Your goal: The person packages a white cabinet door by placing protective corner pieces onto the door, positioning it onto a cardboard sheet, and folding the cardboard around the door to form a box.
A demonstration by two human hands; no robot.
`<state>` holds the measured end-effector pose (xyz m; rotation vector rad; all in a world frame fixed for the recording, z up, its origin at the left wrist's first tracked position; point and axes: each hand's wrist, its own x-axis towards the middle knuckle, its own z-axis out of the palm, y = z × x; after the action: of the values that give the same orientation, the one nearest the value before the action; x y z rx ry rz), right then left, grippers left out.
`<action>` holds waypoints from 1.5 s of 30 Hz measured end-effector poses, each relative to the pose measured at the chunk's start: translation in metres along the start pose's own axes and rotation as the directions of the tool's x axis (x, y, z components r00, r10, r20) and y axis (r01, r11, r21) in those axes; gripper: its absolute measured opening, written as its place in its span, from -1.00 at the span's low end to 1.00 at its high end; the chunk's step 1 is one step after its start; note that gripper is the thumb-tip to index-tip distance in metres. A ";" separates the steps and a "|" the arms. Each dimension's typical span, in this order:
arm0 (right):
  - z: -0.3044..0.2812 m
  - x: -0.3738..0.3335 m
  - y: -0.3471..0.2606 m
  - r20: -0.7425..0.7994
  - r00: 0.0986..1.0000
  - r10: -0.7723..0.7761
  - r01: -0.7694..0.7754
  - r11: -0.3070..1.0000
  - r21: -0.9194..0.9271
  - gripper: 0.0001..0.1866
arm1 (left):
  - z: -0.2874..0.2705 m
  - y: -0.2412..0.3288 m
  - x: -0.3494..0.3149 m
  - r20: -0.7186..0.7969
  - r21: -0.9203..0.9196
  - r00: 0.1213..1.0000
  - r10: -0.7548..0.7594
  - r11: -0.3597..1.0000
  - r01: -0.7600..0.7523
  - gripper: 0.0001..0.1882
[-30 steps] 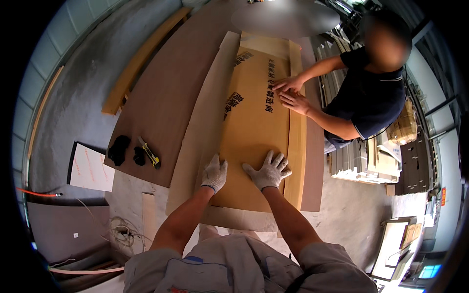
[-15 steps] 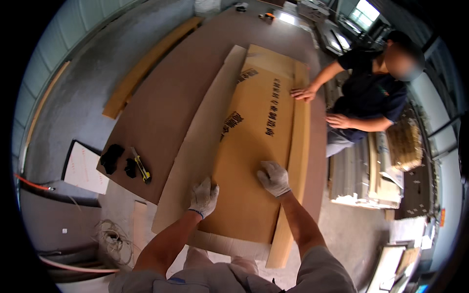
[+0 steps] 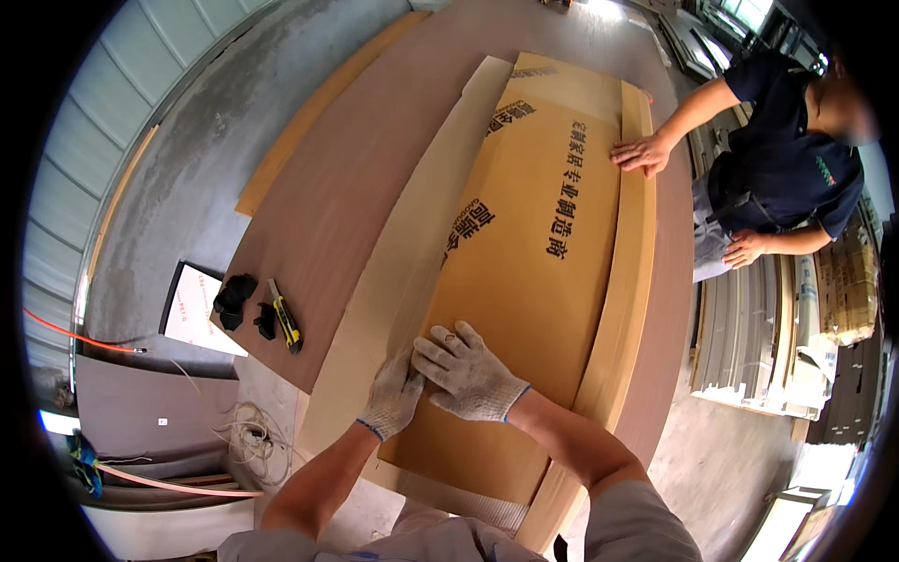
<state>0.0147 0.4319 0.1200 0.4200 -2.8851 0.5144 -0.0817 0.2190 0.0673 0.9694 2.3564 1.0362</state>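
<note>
A long sheet of brown cardboard with dark printing lies lengthwise on the brown board-topped table. Its left part is a paler flap, and a raised strip runs along its right side. My left hand, in a knitted glove, rests at the crease between flap and printed panel, fingers stretched forward. My right hand, gloved too, lies flat on the panel with fingers apart, their tips touching or nearly touching the left hand. Neither hand holds anything.
Across the table a co-worker's hand presses on the cardboard's right edge. A yellow utility knife and black pieces lie near the table's left corner. Stacked panels stand at the right; coiled cord is on the floor.
My right hand has moved left across the panel, from a curled pose to flat beside my left hand. My left hand's fingers have straightened. The view has shifted.
</note>
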 end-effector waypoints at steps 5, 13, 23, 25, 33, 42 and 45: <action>-0.008 0.030 0.029 0.136 0.987 0.083 -0.087 0.996 0.026 -0.08 | -0.013 0.018 0.020 0.088 0.061 0.995 -0.038 0.998 0.033 -0.47; 0.002 0.039 0.030 0.276 0.955 0.106 -0.134 0.987 0.084 0.04 | -0.018 0.076 0.136 0.002 0.091 0.972 0.236 0.968 -0.235 -0.39; 0.004 0.036 0.040 0.160 0.985 0.067 -0.102 0.969 0.223 -0.18 | 0.072 0.127 0.460 0.058 0.239 0.994 -0.088 0.968 0.071 -0.16; 0.009 0.038 0.042 0.138 0.987 0.084 -0.116 0.964 0.239 -0.21 | 0.075 0.128 0.498 0.050 0.240 0.995 -0.086 0.968 0.071 -0.16; 0.029 0.033 0.020 0.100 0.995 0.030 -0.049 0.980 0.195 -0.30 | 0.065 0.065 0.592 0.043 -0.006 0.996 -0.082 0.997 0.083 -0.15; 0.026 0.039 0.050 0.061 0.997 0.054 -0.064 0.983 0.172 -0.55 | 0.037 0.038 0.369 0.255 0.128 0.967 -0.015 0.992 -0.019 -0.18; 0.035 0.038 0.047 -0.074 0.996 0.058 -0.044 0.984 0.173 -0.56 | -0.004 -0.032 0.235 0.160 0.210 0.979 0.128 0.964 -0.160 -0.38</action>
<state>-0.0399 0.4525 0.0810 0.3424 -2.7929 0.7733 -0.2587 0.3719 0.0291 1.2705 2.3426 0.7325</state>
